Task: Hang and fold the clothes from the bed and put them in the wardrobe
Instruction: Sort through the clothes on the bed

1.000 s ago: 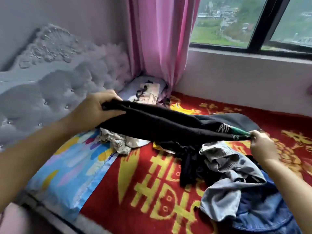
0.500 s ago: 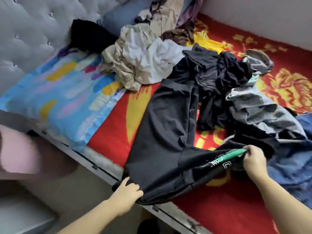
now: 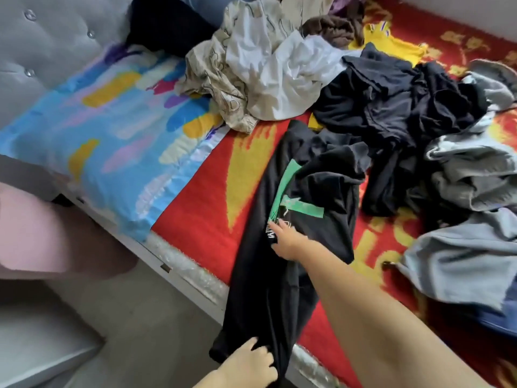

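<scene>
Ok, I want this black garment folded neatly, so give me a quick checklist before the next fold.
1. Left hand grips the hem of the black garment with the green print: ok.
2. Right hand lies on the print, fingers straight: ok.
3. Garment lying flat: not ok, its upper part is bunched.
4. Garment fully on the red and yellow blanket: not ok, the lower end hangs over the edge.
5. Apart from the dark clothes pile: cannot tell.

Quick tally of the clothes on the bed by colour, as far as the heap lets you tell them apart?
Black: 3, the shirt held by both hands, a heap, one by the headboard
Grey: 2
White: 1
Beige: 1
Brown: 1
Total: 8
</scene>
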Demonstrator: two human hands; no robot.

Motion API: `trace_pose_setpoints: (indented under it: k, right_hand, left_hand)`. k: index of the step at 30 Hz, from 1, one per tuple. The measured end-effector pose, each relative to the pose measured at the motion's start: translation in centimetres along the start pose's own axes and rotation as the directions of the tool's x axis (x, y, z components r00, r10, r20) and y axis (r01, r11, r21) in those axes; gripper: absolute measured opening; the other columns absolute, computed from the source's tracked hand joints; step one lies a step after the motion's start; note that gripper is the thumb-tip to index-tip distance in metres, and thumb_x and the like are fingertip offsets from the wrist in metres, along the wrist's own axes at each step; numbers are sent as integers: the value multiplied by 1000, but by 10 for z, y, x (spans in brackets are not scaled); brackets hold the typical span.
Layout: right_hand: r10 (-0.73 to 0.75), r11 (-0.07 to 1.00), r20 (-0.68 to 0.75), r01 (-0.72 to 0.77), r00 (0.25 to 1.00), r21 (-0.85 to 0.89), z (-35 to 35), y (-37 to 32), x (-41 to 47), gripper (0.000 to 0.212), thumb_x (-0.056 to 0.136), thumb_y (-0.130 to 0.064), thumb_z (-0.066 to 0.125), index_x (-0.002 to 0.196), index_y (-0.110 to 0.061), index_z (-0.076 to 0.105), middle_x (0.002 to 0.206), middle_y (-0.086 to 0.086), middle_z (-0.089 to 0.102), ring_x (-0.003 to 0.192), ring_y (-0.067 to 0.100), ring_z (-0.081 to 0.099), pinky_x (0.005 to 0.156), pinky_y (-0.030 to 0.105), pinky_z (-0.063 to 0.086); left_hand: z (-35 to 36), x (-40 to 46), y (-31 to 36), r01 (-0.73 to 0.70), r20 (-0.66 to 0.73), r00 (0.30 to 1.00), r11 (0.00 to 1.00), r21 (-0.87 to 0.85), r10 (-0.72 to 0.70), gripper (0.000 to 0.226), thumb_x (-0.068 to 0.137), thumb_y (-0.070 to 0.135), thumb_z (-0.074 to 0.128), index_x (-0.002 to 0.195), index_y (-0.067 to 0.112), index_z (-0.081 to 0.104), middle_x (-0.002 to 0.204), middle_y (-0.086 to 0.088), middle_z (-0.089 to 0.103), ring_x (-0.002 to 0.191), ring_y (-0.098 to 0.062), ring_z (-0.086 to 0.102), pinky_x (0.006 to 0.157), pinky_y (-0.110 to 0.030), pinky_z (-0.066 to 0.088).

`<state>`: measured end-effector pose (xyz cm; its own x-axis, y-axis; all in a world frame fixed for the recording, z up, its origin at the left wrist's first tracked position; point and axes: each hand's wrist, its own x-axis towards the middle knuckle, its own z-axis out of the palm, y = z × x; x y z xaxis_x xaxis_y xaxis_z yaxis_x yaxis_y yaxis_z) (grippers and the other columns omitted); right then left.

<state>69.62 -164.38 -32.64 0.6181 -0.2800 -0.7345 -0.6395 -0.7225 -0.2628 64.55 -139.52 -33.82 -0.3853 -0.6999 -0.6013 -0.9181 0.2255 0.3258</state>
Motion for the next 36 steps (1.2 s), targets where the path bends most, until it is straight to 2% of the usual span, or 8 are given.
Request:
trace_pose_setpoints:
  k: [5, 8, 11, 17, 22, 26, 33, 36]
  right_hand:
    - [-82, 996, 39, 80, 996, 49, 112, 23, -82, 82, 84, -75, 12, 153, -33, -1, 161, -2, -13, 148, 28, -10, 117, 48, 1]
    - [-172, 955, 86, 144, 981, 261, 129, 42, -135, 72, 85, -75, 21, 147, -47, -5, 159, -13, -8, 147, 10, -8, 121, 42, 4]
    - [-244, 910, 67, 204, 967, 361, 143, 48, -180, 65, 80, -70, 22, 136, -55, -7, 158, -16, -3, 143, -3, -9, 121, 37, 4]
    - [-231, 967, -161, 245, 959, 71, 161, 25, -207, 86, 78, -58, 33, 146, -37, -16, 154, -21, -19, 138, 4, -35, 115, 42, -18]
    - [-335, 940, -140, 320, 932, -116, 158, 21, -203, 70, 63, -50, 60, 130, -34, 44, 129, -9, 61, 131, 23, 47, 105, 53, 32]
    - [-317, 947, 21, 315, 948, 66, 161, 30, -227, 57, 92, -21, 45, 148, -27, 33, 152, -1, 37, 144, 16, 25, 120, 40, 8]
    - [-248, 845, 206, 107, 947, 524, 140, 60, -205, 83, 84, -34, 69, 151, -34, 20, 147, -3, 43, 133, 12, 43, 105, 21, 34]
    - [-46, 697, 10, 25, 999, 717, 93, 82, -177, 55, 90, -26, 64, 141, -19, 43, 135, 2, 55, 122, 11, 54, 105, 24, 39]
  left_hand:
    - [-21, -12, -5, -66, -84, 995, 994, -93, 58, 19, 78, 14, 60, 96, 20, 65, 101, -1, 66, 103, -20, 60, 98, -33, 45]
    - [-41, -22, -4, -31, -133, 991, 941, -336, -14, 20, 88, 7, 49, 107, 5, 54, 115, -16, 59, 109, -33, 52, 104, -38, 32]
    - [-50, -34, -2, 32, -180, 966, 773, -634, -188, 7, 90, 13, 49, 98, 14, 50, 99, -11, 62, 94, -31, 54, 79, -34, 35]
    - [-67, -50, 12, 43, -200, 916, 580, -814, -349, 13, 90, 24, 59, 83, 26, 48, 74, 10, 56, 72, -7, 50, 65, -19, 36]
    - [-85, -48, 50, 53, -165, 944, 626, -778, -285, 15, 91, 31, 60, 103, 21, 60, 97, 5, 64, 88, -9, 54, 76, -23, 37]
    - [-97, -48, 50, 95, -49, 979, 653, -752, -200, 19, 90, 31, 60, 98, 14, 63, 88, 5, 61, 81, -7, 53, 72, -23, 39]
    - [-99, -1, 9, 235, 198, 972, 631, -740, -130, 23, 91, 29, 60, 107, 13, 66, 98, -1, 67, 87, -9, 59, 78, -19, 44]
    - [-118, 29, -29, 229, 100, 961, 539, -811, -258, 12, 92, 26, 56, 96, 19, 66, 87, 5, 68, 82, -11, 63, 83, -24, 48]
